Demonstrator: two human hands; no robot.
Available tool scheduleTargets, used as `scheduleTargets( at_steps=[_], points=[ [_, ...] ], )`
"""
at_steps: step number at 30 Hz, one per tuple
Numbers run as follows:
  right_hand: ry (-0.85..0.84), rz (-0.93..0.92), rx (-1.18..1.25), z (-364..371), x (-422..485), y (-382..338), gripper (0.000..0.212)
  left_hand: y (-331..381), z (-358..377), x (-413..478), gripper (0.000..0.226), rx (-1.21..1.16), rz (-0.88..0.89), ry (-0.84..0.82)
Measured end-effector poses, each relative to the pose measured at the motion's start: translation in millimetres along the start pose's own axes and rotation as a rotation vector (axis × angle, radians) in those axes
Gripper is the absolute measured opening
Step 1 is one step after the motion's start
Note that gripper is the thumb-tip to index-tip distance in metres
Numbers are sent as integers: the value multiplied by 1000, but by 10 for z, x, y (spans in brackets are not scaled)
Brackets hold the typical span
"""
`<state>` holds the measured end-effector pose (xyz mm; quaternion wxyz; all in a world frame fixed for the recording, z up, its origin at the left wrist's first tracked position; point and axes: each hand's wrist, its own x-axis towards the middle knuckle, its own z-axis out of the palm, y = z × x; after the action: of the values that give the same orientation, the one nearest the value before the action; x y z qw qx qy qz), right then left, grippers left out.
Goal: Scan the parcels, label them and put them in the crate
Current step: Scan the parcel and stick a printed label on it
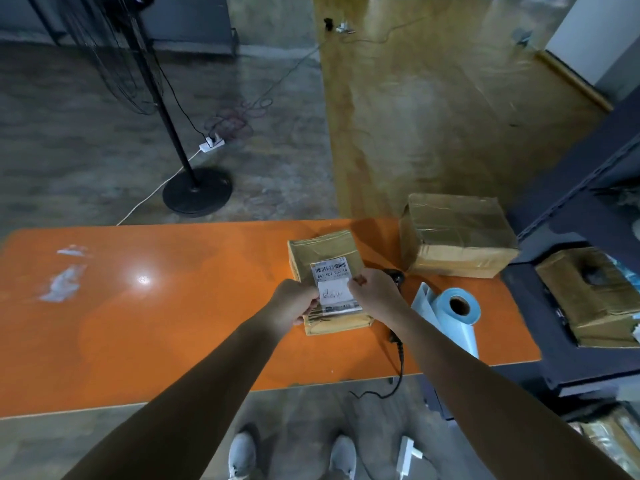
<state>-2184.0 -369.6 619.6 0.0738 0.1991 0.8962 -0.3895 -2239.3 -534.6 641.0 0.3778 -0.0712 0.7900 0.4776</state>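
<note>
The label [336, 285] could have gone on crooked or with a wrinkle, I think, if one side touched down before the other; both hands held it by its edges over the small parcel [323, 247], so a tiny slip would have tilted it. It might also have stuck to a finger and pulled back up; sticky paper does that. The small parcel could have slid on the shiny orange surface [156, 306] when pressed (I could not tell if either hand pinned it down). The black scanner [394, 276] lay just behind the right hand [375, 292], and its cable [398, 362] hung off the near edge; an arm could have snagged it and dragged the scanner off.

The grip of the left hand [296, 303] pinched the label's left edge; the grip of the right hand pinched its upper right edge, fingers curled.

The small parcel lay flat just right of the middle of the frame; it was thin and brown, wrapped in shiny, crinkly tape. The label was white, with a barcode and big numbers on top and a scribble below; it covered the parcel's near part. A bigger parcel [457, 233] sat to the upper right; a blue label roll [457, 308] lay to the right. I could not pick out a crate for sure.
</note>
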Motion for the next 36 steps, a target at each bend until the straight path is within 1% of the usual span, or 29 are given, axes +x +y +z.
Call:
scheduleTargets(
  at_steps=[2, 4, 8, 11, 16, 21, 23, 25, 27, 30, 32, 36],
  points=[
    [-10, -6, -54, 34, -5, 4, 38, -49, 0, 40, 19, 5, 20, 14],
    [-13, -3, -47, 54, 6, 14, 36, -73, -6, 82, 25, 4, 58, 55],
    [-11, -17, 8, 38, 56, -22, 20, -99, -38, 176, 34, -15, 109, 123],
    [8, -31, 22, 5, 167, -97, 16, -33, -60, 268, 33, 0, 140, 175],
    [29, -62, -44, -39, 465, -261, 12, 185, -136, 485, 37, 57, 196, 237],
    [65, -93, -99, 0, 747, -371, 16, 290, -237, 738, 40, 135, 181, 316],
    [86, -84, -136, 46, 833, -395, 18, 282, -254, 819, 35, 185, 166, 320],
    [102, -72, -209, 102, 903, -405, 25, 257, -251, 886, 33, 219, 147, 333],
    [114, -64, -282, 150, 945, -403, 34, 234, -230, 934, 36, 247, 132, 372],
    [136, -39, -315, 179, 987, -391, 40, 242, -191, 964, 37, 306, 149, 420],
    [139, -26, -329, 188, 1009, -387, 41, 243, -167, 971, 32, 347, 163, 429],
    [136, 15, -364, 212, 1041, -406, 45, 187, -111, 959, 10, 378, 189, 457]
  ],
)
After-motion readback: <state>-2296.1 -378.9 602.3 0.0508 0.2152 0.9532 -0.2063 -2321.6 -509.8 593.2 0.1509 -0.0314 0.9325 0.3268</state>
